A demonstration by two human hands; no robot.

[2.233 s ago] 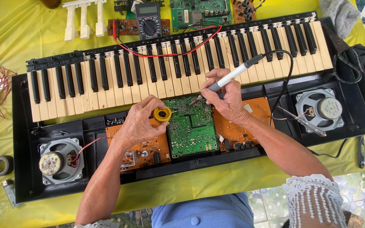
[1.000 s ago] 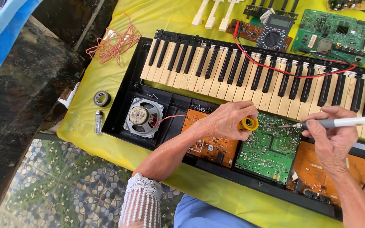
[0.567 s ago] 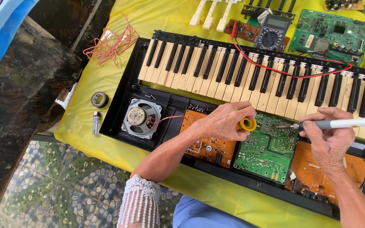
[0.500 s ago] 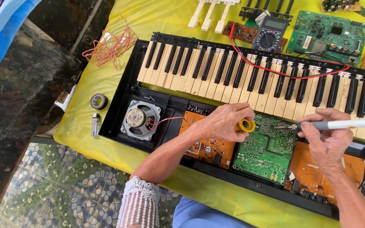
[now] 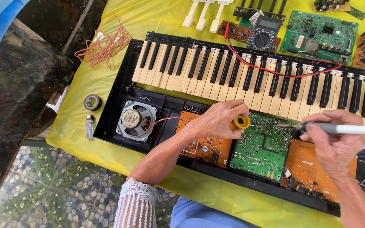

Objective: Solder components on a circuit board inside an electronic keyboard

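Head view: a yellow solder spool [image 5: 241,122] was pinched in the left hand [image 5: 218,124] over the green circuit board [image 5: 262,147], inside the opened keyboard [image 5: 250,80]. A soldering iron [image 5: 339,128] was gripped in the closed right hand [image 5: 334,143], its tip at the board's edge. Neighbouring joints could be bridged if either hand slipped.

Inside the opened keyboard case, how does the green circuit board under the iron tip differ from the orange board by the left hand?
The green circuit board is green and sits in the middle of the case; the orange board is orange and lies nearer the speaker. The soldering iron, held in the right hand, points its tip over the green circuit board's top edge; the left hand, holding a yellow solder spool, partly covers the orange board. Both lie flat, components up.
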